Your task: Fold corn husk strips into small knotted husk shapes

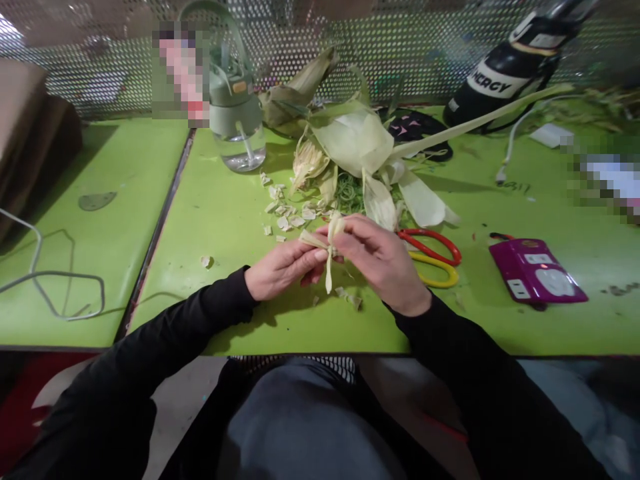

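Observation:
Between my two hands, just above the green table, is a small knotted piece of pale corn husk (329,257) with strips sticking out up, left and down. My left hand (287,267) is closed, its thumb and fingers pinching the husk from the left. From the other side, my right hand (383,260) also pinches it, with its fingertips partly hidden behind the strips. Scissors with red and yellow handles (434,249) lie right beside my right hand. Cut husk bits (287,217) are scattered beyond my left hand, and a heap of larger corn husks (355,140) lies behind.
At the back stand a clear water bottle with a green lid (237,127) and a black bottle (500,80), against a perforated metal screen (380,40). A purple power strip (537,272) lies on the right. On the left are a bent wire (70,275) and a table seam (160,220).

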{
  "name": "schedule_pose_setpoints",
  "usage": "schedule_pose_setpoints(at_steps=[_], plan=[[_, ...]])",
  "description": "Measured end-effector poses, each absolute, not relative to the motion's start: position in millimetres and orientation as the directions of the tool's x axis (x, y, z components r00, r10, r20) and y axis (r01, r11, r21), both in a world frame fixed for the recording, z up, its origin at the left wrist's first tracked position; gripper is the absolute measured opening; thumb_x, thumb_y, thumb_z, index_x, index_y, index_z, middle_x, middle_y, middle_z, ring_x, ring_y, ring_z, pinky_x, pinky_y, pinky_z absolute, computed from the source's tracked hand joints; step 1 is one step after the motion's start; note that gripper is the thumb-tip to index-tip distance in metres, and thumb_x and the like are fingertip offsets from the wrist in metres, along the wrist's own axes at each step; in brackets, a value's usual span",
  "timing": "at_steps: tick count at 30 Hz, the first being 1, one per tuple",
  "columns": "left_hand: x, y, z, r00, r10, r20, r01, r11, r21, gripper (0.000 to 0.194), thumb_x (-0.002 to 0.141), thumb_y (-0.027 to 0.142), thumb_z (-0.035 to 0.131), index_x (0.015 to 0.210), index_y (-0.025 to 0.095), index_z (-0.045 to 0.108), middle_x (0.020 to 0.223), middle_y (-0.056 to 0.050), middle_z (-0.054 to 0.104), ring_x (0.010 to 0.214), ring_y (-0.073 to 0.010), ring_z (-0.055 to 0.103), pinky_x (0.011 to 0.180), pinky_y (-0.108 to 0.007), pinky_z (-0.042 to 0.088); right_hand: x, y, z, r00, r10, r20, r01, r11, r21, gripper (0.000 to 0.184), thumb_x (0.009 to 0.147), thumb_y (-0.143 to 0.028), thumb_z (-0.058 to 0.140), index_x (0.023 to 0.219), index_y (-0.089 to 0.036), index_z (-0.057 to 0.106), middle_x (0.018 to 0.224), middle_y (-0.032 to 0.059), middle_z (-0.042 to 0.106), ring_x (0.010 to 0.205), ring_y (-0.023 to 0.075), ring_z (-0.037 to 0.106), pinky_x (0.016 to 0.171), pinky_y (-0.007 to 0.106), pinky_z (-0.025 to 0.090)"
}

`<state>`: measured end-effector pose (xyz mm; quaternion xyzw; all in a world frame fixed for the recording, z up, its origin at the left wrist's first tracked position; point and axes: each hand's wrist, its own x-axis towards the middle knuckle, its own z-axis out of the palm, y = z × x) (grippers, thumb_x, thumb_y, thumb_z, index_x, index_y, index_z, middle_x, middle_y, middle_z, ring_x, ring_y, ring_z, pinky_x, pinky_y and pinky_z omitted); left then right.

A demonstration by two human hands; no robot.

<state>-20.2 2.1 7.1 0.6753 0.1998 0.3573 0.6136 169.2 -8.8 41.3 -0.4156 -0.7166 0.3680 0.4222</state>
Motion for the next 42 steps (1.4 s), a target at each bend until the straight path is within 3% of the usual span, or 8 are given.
schedule_pose_setpoints(at_steps=[3,10,14,17,21,26,37,42], plan=[[-19.5,2.3,5.6,0.687,0.680,0.256,-0.134,-0.229,0.964,0.038,0.103,0.047,0.041,0.093,0.015,0.059,0.066,0.003,0.049,0.053,-0.0064,0.048,0.051,-0.018,0.045,164.5,-10.2,38.7,-0.225,0.924,0.310,0.203,0.356,-0.912,0.023,0.089,-0.043,0.070,0.079,-0.023,0.069,0.081,0.0005,0.064,0.076,0.0156,0.059,0.068,0.031,0.047],[-20.4,0.5,10.2,0.666,0.598,0.446,-0.039,-0.569,0.821,0.033,0.105,0.037,0.038,0.084,0.016,0.054,0.075,0.000,0.053,0.062,-0.0083,0.049,0.060,-0.022,0.047,164.1,-13.6,39.4,-0.206,0.920,0.332,0.164,0.367,-0.916,0.016,0.091,-0.029,0.068,0.076,-0.022,0.067,0.076,-0.0017,0.061,0.072,0.0129,0.057,0.068,0.030,0.045],[-20.3,-1.3,9.8,0.674,0.568,0.471,-0.008,-0.633,0.774,0.029,0.104,0.034,0.039,0.087,0.016,0.055,0.075,0.000,0.054,0.062,-0.0091,0.050,0.064,-0.023,0.048,163.9,-13.7,40.3,-0.228,0.915,0.333,0.213,0.381,-0.900,0.017,0.091,-0.027,0.067,0.075,-0.021,0.066,0.075,-0.0012,0.060,0.071,0.0130,0.055,0.067,0.030,0.044],[-19.5,-1.2,7.5,0.656,0.609,0.446,-0.007,-0.586,0.811,0.028,0.103,0.036,0.042,0.092,0.016,0.058,0.075,0.000,0.055,0.060,-0.0084,0.051,0.061,-0.023,0.047,164.8,-13.0,40.5,-0.232,0.918,0.321,0.222,0.371,-0.902,0.022,0.093,-0.035,0.066,0.077,-0.020,0.065,0.074,-0.0010,0.060,0.070,0.0129,0.054,0.065,0.028,0.044],[-19.7,-0.1,7.4,0.605,0.722,0.335,-0.052,-0.385,0.922,0.035,0.102,0.045,0.042,0.091,0.015,0.056,0.071,0.001,0.053,0.056,-0.0074,0.050,0.054,-0.021,0.044,171.1,-11.4,44.0,-0.325,0.903,0.281,0.342,0.389,-0.855,0.036,0.100,-0.048,0.050,0.081,-0.019,0.061,0.071,-0.0011,0.058,0.063,0.0117,0.051,0.057,0.027,0.038],[-21.5,-2.9,11.2,0.599,0.745,0.294,-0.085,-0.306,0.948,0.035,0.102,0.047,0.044,0.087,0.016,0.052,0.070,0.002,0.051,0.059,-0.0079,0.050,0.057,-0.022,0.045,177.3,-10.2,46.4,-0.457,0.806,0.377,0.381,0.560,-0.736,0.025,0.097,-0.034,0.059,0.076,-0.020,0.059,0.065,-0.0038,0.055,0.058,0.0094,0.047,0.055,0.026,0.036],[-11.6,-17.9,5.2,0.587,0.771,0.246,-0.389,0.002,0.921,0.030,0.099,0.046,0.052,0.094,0.017,0.056,0.070,0.002,0.054,0.055,-0.0074,0.050,0.049,-0.020,0.043,178.8,-20.1,49.0,-0.434,0.820,0.374,0.284,0.518,-0.807,0.025,0.096,-0.026,0.058,0.071,-0.022,0.058,0.062,-0.0038,0.051,0.056,0.0104,0.046,0.053,0.028,0.036],[-15.3,-17.8,10.0,0.597,0.773,0.215,-0.363,0.021,0.932,0.032,0.098,0.048,0.052,0.094,0.017,0.056,0.069,0.001,0.057,0.054,-0.0082,0.052,0.049,-0.021,0.043,179.7,-19.0,47.8,-0.437,0.812,0.387,0.266,0.528,-0.807,0.025,0.097,-0.027,0.058,0.072,-0.022,0.058,0.062,-0.0037,0.052,0.056,0.0109,0.047,0.055,0.029,0.038]])
